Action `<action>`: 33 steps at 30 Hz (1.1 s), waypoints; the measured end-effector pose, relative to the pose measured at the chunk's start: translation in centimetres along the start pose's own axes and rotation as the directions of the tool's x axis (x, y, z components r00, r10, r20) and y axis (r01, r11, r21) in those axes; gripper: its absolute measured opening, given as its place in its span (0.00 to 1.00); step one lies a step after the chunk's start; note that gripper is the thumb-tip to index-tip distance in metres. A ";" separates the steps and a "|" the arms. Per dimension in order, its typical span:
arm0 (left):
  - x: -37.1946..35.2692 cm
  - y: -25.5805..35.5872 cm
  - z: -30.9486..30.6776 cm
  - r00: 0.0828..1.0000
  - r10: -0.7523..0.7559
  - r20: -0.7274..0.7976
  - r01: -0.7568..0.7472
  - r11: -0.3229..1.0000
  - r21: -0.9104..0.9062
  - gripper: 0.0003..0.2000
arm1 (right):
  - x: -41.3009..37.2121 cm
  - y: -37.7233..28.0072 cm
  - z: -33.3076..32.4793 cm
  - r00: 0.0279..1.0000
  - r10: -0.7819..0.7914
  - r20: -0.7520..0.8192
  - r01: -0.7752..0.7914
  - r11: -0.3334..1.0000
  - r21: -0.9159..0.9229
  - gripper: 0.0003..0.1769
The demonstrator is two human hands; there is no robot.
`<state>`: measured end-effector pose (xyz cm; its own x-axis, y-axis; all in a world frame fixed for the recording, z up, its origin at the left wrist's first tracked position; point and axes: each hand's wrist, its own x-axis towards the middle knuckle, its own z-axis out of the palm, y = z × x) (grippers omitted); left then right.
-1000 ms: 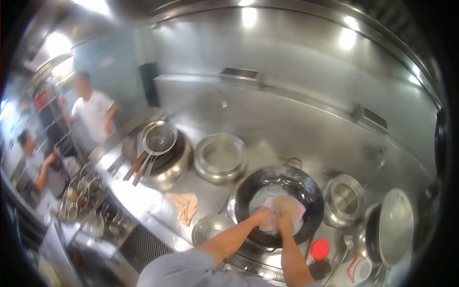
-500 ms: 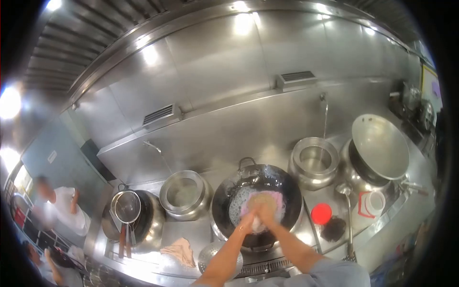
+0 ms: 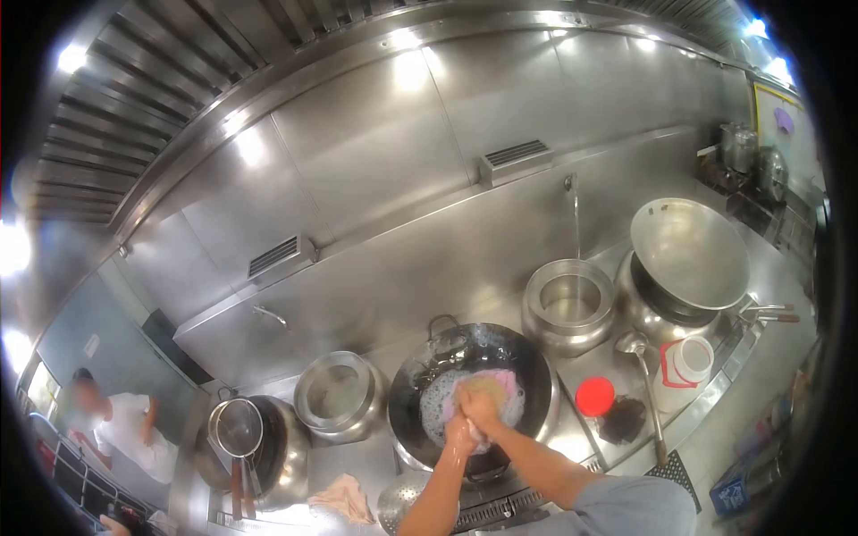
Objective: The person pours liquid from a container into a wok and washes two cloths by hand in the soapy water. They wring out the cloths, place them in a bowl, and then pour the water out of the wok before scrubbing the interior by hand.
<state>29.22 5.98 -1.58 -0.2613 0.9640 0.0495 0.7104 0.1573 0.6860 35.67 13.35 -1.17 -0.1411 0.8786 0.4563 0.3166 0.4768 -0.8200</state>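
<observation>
Inside a black wok (image 3: pixel 411 380) lie grey-white soap suds (image 3: pixel 436 402). A wet pink cloth with a yellowish patch (image 3: pixel 508 382) is bunched there, partly covered by my hands. My left hand (image 3: pixel 460 431) is closed round the near part of the cloth, with suds on the wrist. Just above it and touching it, my right hand (image 3: pixel 480 407) is closed on the bunched cloth too. A pale end of the cloth sticks out beneath my hands. Some fingers are hidden behind the grip.
Steel pots stand left (image 3: pixel 335 397) and right (image 3: pixel 569 304) of the wok. Nearby are a red lid (image 3: pixel 594 396), a ladle (image 3: pixel 645 384), a white tub (image 3: pixel 692 360), a perforated skimmer (image 3: pixel 398 505) and a tan cloth (image 3: pixel 344 498). A strainer (image 3: pixel 237 429) lies far left; a person (image 3: pixel 130 424) is beyond.
My hands have shifted from side by side to a stacked grip, the left nearer me. The camera view has turned slightly right. The person at the left has changed posture.
</observation>
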 end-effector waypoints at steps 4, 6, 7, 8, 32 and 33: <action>4.8 -5.3 1.1 0.932 -0.100 0.348 0.320 0.679 -0.661 0.12 | 1.5 1.9 -1.3 0.990 0.139 -0.009 -0.140 0.988 -0.064 0.21; 4.7 -4.7 0.3 0.901 -0.111 0.419 0.433 0.251 -0.866 0.13 | 1.4 2.4 -1.4 0.974 0.224 -0.023 -0.225 0.971 -0.081 0.20; 3.2 -1.8 -1.3 0.947 -0.087 0.308 0.320 0.286 -0.903 0.14 | 1.4 2.1 -2.1 0.910 0.381 0.164 -0.411 0.882 0.231 0.19; 2.2 0.7 -2.6 0.980 -0.057 0.192 0.200 0.315 -0.928 0.14 | 0.7 1.6 -3.3 0.808 0.444 0.387 -0.587 0.660 0.469 0.18; 3.1 -6.0 -0.8 0.932 -0.275 0.238 0.321 0.315 -0.893 0.17 | -2.2 5.5 -0.5 0.732 0.226 0.642 -0.335 0.941 0.051 0.23; 2.2 -3.5 -2.6 0.971 -0.207 0.117 0.203 0.466 -0.861 0.17 | -0.8 1.7 -4.0 0.594 0.331 0.733 -0.543 0.837 0.062 0.23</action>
<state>24.47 6.99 -2.04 -0.3247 0.9288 -0.1787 -0.2849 0.0842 0.9549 40.09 13.36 -1.55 -0.6666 0.7010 -0.2534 0.2835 -0.0759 -0.9560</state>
